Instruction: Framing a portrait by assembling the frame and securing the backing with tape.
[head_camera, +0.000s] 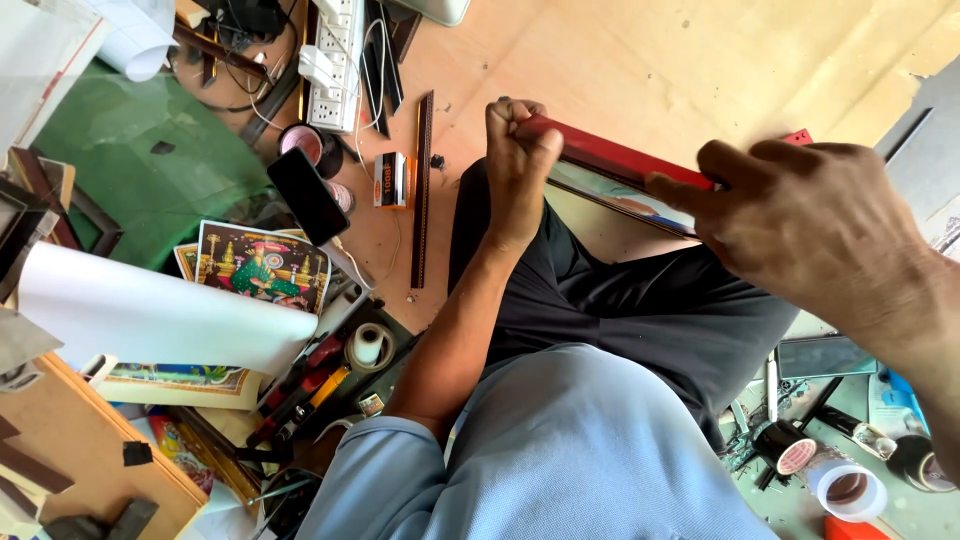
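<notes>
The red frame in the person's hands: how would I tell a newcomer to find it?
Start at the dark trousers on the person's lap. Across the knees lies the red frame, left hand fisted on one end, right hand pressing the other. It alone is glossy red; the loose moulding strip nearby is dark brown.
</notes>
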